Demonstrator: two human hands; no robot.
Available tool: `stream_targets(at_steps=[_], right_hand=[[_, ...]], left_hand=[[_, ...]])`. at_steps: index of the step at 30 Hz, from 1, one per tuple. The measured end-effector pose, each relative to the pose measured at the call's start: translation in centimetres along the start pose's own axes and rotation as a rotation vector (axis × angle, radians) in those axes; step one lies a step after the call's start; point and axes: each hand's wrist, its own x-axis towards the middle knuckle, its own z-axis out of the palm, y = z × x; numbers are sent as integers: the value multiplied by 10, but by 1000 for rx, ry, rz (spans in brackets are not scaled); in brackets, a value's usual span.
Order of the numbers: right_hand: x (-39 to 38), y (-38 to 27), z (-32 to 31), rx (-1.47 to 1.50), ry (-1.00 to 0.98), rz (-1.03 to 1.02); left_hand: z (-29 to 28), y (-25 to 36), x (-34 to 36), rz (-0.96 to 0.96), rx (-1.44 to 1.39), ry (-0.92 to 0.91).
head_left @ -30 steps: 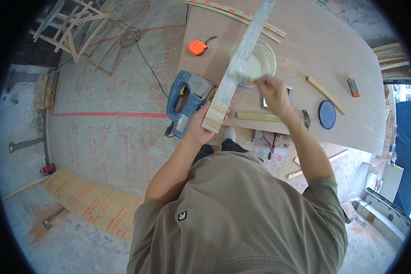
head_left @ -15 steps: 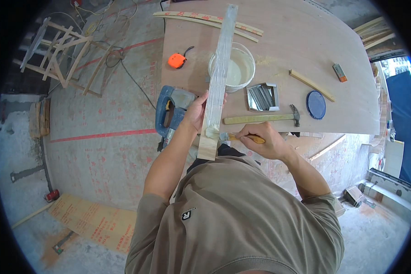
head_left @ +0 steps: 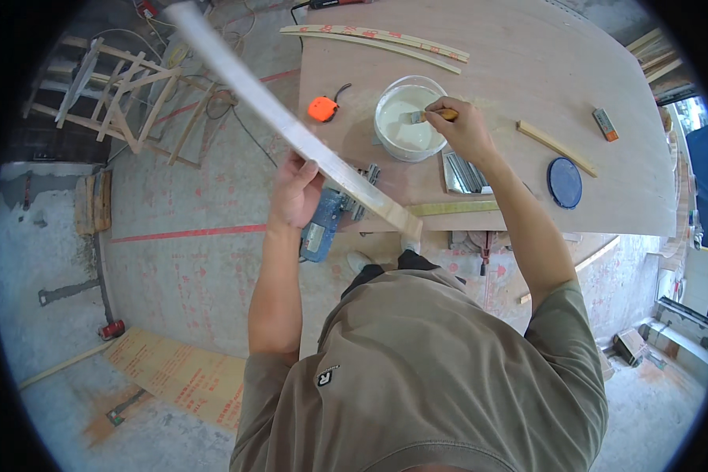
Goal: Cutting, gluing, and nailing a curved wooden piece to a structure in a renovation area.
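Note:
My left hand (head_left: 297,193) is closed around a long wooden strip (head_left: 287,130), its upper face coated white over most of its length and bare at the end near me. The strip slants from the far left down toward my waist. In my right hand (head_left: 462,128) is a paintbrush (head_left: 430,116) with a yellowish handle, its bristles low inside a white bucket (head_left: 382,140) of pale, milky glue or paint. Beneath the strip, a blue power tool (head_left: 320,228) lies at the table's near left edge, partly hidden.
On the table (head_left: 527,71) lie an orange tape measure (head_left: 322,108), thin wooden strips (head_left: 377,37), a short wooden stick (head_left: 557,148), a blue lid (head_left: 565,182), a small box (head_left: 605,124), a box of metal staples (head_left: 464,175) and a hammer handle (head_left: 456,208). Wooden frames (head_left: 126,94) stand on the floor, far left.
My right hand has carried the paintbrush from the strip's near end forward into the bucket. My left hand has moved left, swinging the strip's far end leftward, off the bucket.

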Motion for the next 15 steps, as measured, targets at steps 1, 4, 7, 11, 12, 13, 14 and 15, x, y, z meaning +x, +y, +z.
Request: stream_targets(at_steps=[1,4,7,11,12,13,14,15], right_hand=[[5,4,4,9,-4,-2],[15,19,18,-53,-56,42],[16,15,16,-132,-79,2],[2,11,-3,-84,57,-13],[-2,22,-10,167,145,87],[-4,33,-14,418,230,186],[-9,43,-14,414,234,186],[-18,49,-14,796,292,348]], left_hand=[[1,10,-5,40,68,31],[-6,25,-21,135,153,111],[-8,31,-41,209,200,188],[-12,32,-57,268,339,256],[-10,31,-57,279,408,265],[-8,30,-56,278,405,262],[-4,28,-55,308,433,270],[1,29,-56,339,466,281]])
